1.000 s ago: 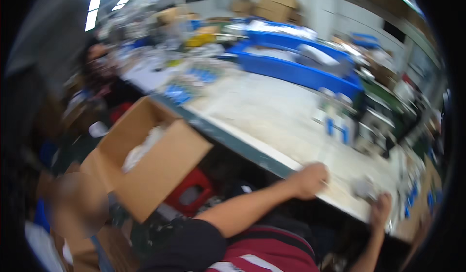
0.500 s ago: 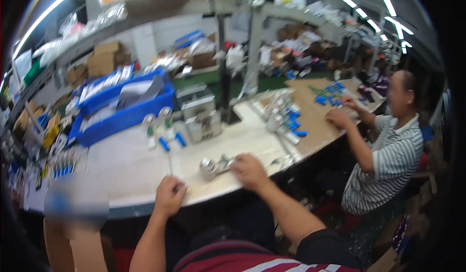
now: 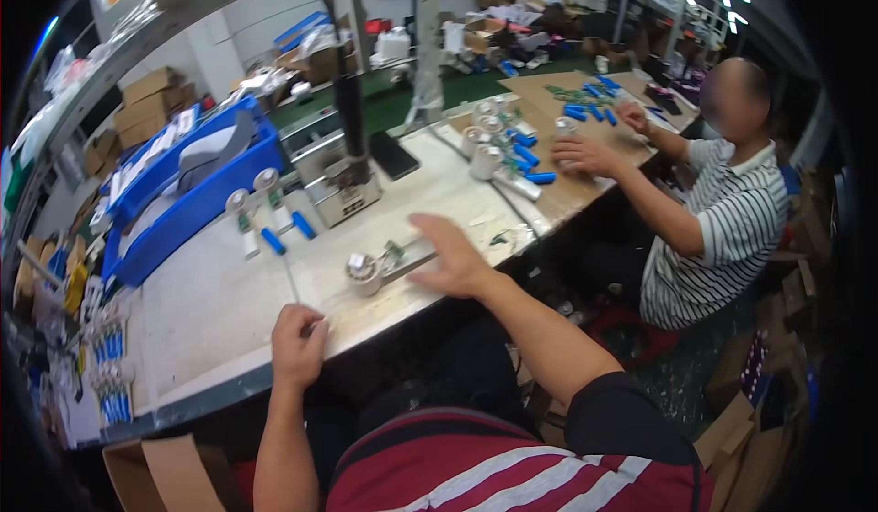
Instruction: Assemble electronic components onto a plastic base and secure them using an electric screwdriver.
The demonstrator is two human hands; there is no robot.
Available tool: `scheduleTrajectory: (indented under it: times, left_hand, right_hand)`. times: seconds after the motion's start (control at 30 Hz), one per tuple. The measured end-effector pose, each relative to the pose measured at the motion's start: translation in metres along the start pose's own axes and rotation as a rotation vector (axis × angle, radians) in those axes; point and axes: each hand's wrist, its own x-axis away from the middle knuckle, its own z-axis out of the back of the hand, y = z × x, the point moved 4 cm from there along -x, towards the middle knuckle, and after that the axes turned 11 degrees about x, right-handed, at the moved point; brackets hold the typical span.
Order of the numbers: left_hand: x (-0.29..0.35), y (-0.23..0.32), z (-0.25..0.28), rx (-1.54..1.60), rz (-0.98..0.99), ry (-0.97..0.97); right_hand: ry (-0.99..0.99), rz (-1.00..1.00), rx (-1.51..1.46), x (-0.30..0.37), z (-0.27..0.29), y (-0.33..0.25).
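Observation:
A round-headed white device part point(image 3: 364, 274) lies near the table's front edge, a green circuit board point(image 3: 393, 254) and pale handle extending to its right. Over that handle my right hand point(image 3: 455, 261) is open, thumb and fingers apart; whether it touches the handle is unclear. My left hand point(image 3: 300, 343) rests at the table edge, fingers curled closed. A thin dark line runs up from it toward a blue cylinder point(image 3: 273, 240); I cannot tell whether it is a held rod or a table seam. Two similar white parts point(image 3: 240, 210) lie behind.
A blue bin point(image 3: 197, 187) stands at the back left beside a metal box point(image 3: 334, 178). A black phone point(image 3: 393, 154) lies right of the box. More round-headed parts point(image 3: 485, 157) with blue cylinders are grouped farther right. A co-worker point(image 3: 713, 201) in a striped shirt handles parts there.
My right hand's fingers have spread from around the handle's end. The view has shifted, with table items appearing farther left and higher. My left hand remains curled at the edge.

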Motion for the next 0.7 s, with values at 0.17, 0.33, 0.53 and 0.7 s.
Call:
scheduleTrajectory:
  times: [0.17, 0.33, 0.53, 0.7]
  left_hand:
    - [0.012, -0.004, 0.004, 0.048, 0.006, -0.004]
    - [0.012, 0.002, 0.003, 0.081, 0.019, -0.021]
    - [0.009, 0.007, -0.002, 0.052, 0.002, -0.018]
    - [0.006, 0.005, -0.011, -0.057, 0.002, -0.056]
  right_hand:
    - [-0.663, -0.036, 0.268, -0.021, -0.034, -0.013]
    - [-0.167, -0.179, 0.274, -0.023, 0.032, 0.017]
    - [0.346, -0.682, 0.448, 0.026, 0.153, 0.128]
    - [0.186, -0.826, 0.33, 0.051, 0.17, 0.161]
